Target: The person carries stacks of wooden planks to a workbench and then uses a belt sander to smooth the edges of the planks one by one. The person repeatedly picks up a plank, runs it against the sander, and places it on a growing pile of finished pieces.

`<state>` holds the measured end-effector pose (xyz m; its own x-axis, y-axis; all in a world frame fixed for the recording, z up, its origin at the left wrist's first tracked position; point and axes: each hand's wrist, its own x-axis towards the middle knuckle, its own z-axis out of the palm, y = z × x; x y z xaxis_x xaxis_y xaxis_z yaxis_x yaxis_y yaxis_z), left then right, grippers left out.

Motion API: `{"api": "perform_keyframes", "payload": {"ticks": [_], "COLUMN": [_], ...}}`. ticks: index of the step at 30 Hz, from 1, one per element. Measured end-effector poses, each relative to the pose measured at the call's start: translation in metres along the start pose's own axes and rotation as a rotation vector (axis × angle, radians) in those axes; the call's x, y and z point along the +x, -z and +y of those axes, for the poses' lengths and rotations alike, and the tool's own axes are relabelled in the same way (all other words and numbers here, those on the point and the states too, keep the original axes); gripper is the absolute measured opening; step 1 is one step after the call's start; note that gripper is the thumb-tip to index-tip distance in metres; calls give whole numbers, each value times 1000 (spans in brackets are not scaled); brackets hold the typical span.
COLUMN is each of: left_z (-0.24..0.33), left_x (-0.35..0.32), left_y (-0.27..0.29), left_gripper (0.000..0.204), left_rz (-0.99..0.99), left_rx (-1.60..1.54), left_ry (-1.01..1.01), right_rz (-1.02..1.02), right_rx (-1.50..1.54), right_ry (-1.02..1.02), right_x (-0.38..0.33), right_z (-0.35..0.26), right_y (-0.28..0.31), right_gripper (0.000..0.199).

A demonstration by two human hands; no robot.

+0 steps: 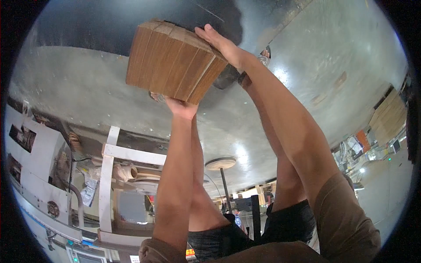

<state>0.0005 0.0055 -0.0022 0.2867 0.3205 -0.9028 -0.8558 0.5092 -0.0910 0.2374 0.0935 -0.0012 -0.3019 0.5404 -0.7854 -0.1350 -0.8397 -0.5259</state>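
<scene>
Hands [182, 106] [221, 46] hold a snug stack of brown, straight-grained boards [169, 63].

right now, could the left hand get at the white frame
Probably not without letting go: the left hand is against the stack of wooden boards, and the white frame looks to stand well apart, lower left in the view.

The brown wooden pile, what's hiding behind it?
Around the brown wooden pile you can see grey floor. The left hand shows at its lower edge, but the wood covers most of its fingers and whatever is straight behind.
</scene>
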Motion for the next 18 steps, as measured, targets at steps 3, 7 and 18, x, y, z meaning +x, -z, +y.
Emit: {"api": "perform_keyframes", "payload": {"ticks": [3,7,18], "left_z": [0,97,195], "left_x": [-4,5,56], "left_y": [-17,29,-126], "left_gripper": [77,85,81], "left_rz": [26,382,97], "left_rx": [10,541,1716], "left_ry": [-50,-317,25], "right_rz": [262,708,735], "right_rx": [164,694,828], "right_ry": [219,165,-134], "right_x": [5,-9,-19], "right_z": [25,60,103], "right_y": [12,11,-100], "right_gripper": [91,72,56]}}
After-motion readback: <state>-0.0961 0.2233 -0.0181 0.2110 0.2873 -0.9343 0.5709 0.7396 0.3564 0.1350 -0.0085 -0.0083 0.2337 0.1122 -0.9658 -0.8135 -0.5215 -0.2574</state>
